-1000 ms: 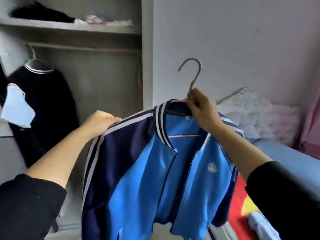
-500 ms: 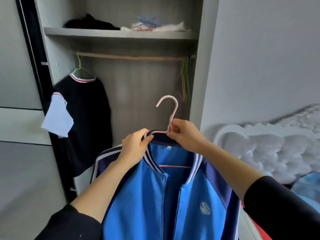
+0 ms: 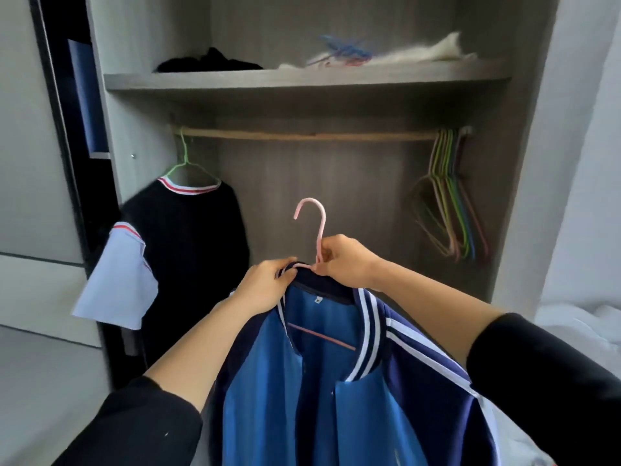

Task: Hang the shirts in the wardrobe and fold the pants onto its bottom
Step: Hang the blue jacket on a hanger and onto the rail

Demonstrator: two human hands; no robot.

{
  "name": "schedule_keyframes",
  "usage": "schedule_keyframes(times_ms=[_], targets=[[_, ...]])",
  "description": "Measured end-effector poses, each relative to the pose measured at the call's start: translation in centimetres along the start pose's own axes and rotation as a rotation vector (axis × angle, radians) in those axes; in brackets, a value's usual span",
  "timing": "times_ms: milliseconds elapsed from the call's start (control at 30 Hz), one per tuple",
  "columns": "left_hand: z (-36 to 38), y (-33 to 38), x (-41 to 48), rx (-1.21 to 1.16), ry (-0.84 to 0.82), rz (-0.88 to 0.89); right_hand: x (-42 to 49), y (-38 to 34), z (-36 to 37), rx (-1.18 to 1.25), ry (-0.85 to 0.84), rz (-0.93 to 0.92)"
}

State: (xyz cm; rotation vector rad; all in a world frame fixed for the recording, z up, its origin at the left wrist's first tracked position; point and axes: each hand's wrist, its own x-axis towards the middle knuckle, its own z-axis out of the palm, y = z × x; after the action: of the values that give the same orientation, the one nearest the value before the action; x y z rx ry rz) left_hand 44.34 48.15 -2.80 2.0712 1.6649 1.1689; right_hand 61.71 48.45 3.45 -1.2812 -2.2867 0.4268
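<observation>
A blue shirt point(image 3: 322, 391) with navy sleeves and white stripes hangs on a pink hanger point(image 3: 317, 227) in front of the open wardrobe. My right hand point(image 3: 346, 262) grips the hanger's neck just below the hook. My left hand point(image 3: 265, 285) pinches the shirt's collar on the left side. The hook points up, well below the wooden rail point(image 3: 302, 134). A black shirt point(image 3: 184, 240) with light blue sleeves hangs on a green hanger point(image 3: 184, 156) at the rail's left end.
Several bare coloured hangers point(image 3: 450, 196) hang bunched at the rail's right end. The shelf point(image 3: 302, 80) above holds dark cloth, white cloth and loose hangers. A grey sliding door point(image 3: 33, 196) stands to the left, white bedding point(image 3: 578, 327) to the right.
My view has swung left and closer to the wardrobe. My left hand went from the shirt's shoulder to its collar. The shirt on its hanger now hangs before the rail.
</observation>
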Motion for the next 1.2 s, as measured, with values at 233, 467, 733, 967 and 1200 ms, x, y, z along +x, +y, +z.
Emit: schedule_keyframes(times_ms=[233,467,733,967,1200], targets=[[-3.6,-6.8,11.3,0.094,0.131,0.002,12.5,0.0,2.9,-0.05,0.106,0.073],[-10.5,-13.7,23.1,0.24,0.223,0.165,26.7,-2.5,4.7,-0.028,0.269,0.139],[-19.8,-17.2,33.8,0.466,0.503,0.321,38.6,-7.4,1.6,0.049,0.603,0.084],[-23.4,-20.1,38.7,0.65,0.448,0.311,44.4,-10.2,4.0,0.048,0.61,0.038],[-24.0,-20.8,39.8,0.466,0.491,0.387,48.1,-10.4,9.4,0.169,0.609,0.007]])
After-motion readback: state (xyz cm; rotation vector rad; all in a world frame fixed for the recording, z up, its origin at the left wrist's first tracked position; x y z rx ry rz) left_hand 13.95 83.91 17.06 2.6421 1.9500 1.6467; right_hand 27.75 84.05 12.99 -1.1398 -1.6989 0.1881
